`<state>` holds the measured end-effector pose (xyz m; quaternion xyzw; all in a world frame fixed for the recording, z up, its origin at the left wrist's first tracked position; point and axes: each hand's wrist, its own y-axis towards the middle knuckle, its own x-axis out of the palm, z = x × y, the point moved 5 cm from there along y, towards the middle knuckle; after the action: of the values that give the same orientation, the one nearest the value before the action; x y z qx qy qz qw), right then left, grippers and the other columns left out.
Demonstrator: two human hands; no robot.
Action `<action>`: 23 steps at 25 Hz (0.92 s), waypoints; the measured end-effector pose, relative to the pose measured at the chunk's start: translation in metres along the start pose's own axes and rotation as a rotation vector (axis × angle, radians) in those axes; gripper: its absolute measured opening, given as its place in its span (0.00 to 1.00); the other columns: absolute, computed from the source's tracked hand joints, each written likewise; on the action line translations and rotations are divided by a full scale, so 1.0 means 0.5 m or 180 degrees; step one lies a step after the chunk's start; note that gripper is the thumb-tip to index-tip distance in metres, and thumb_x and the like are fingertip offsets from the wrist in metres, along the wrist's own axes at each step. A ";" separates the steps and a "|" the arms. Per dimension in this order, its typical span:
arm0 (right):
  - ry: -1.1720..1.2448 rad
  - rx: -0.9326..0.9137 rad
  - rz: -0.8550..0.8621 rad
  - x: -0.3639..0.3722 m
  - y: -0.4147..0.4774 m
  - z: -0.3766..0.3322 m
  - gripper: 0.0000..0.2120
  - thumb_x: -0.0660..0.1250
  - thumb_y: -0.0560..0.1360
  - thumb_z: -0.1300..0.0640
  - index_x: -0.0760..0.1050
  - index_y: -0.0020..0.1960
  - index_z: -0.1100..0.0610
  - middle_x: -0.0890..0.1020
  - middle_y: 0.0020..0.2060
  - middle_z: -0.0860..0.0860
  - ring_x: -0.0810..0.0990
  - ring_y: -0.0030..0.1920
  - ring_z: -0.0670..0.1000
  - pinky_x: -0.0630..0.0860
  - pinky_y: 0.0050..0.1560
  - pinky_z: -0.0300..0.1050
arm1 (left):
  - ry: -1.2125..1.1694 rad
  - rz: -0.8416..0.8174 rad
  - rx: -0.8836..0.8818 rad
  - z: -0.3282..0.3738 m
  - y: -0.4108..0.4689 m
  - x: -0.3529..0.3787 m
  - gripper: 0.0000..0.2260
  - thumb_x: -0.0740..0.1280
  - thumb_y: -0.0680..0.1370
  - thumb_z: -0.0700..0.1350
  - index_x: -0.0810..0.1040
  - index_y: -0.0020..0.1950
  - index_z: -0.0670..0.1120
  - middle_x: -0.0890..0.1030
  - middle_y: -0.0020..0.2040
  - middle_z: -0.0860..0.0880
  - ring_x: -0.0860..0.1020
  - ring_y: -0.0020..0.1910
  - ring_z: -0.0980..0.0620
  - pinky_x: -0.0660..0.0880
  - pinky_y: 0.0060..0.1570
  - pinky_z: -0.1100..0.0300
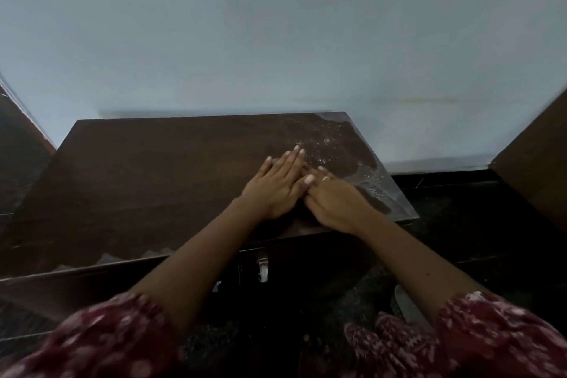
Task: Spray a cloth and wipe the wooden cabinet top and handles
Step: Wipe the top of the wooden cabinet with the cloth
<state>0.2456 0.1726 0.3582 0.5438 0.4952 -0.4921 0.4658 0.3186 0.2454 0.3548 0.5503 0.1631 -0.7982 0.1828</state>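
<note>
The dark wooden cabinet top (pixel 147 181) runs along the wall. Both hands rest on its right half. My left hand (pixel 276 187) lies flat, palm down with the fingers stretched out, and its fingertips overlap my right hand (pixel 337 202). My right hand, with a ring on one finger, is also pressed to the top, its fingers partly hidden under the left. No cloth shows; anything under the palms is hidden. Droplets and a wet sheen (pixel 346 144) cover the right end of the top. Two metal handles (pixel 263 267) sit on the cabinet front below the hands.
A pale blue wall (pixel 276 40) rises directly behind the cabinet. Dark wooden furniture stands at the left (pixel 18 144) and at the right (pixel 534 175). Dark floor (pixel 460 212) lies to the cabinet's right. My red patterned sleeves fill the bottom of the view.
</note>
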 end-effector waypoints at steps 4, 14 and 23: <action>0.0529 0.1079 0.0451 0.001 -0.015 0.021 0.24 0.49 0.81 0.56 0.51 0.76 0.60 0.53 0.77 0.55 0.52 0.77 0.52 0.52 0.76 0.47 | 0.0162 -0.0103 0.0027 -0.003 0.035 0.008 0.26 0.41 0.81 0.56 0.41 0.77 0.50 0.41 0.79 0.53 0.43 0.77 0.57 0.39 0.76 0.50; 0.0341 -0.0398 0.0380 0.030 0.006 -0.176 0.24 0.53 0.80 0.53 0.55 0.75 0.59 0.57 0.76 0.54 0.52 0.77 0.52 0.49 0.76 0.46 | 0.1421 -0.0691 -0.0348 -0.111 -0.192 -0.048 0.55 0.12 0.51 0.68 0.33 0.75 0.46 0.31 0.75 0.47 0.36 0.76 0.53 0.38 0.75 0.48; 0.0094 -0.0067 0.0165 0.011 -0.093 0.016 0.24 0.45 0.81 0.51 0.52 0.76 0.56 0.56 0.77 0.51 0.51 0.77 0.49 0.51 0.76 0.46 | 0.0486 -0.0307 -0.0077 0.038 -0.070 0.031 0.29 0.41 0.80 0.57 0.39 0.77 0.44 0.37 0.78 0.45 0.37 0.77 0.48 0.40 0.75 0.49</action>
<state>0.1988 0.1687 0.3511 0.5587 0.4929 -0.4665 0.4767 0.2812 0.2657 0.3488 0.5988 0.2126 -0.7598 0.1378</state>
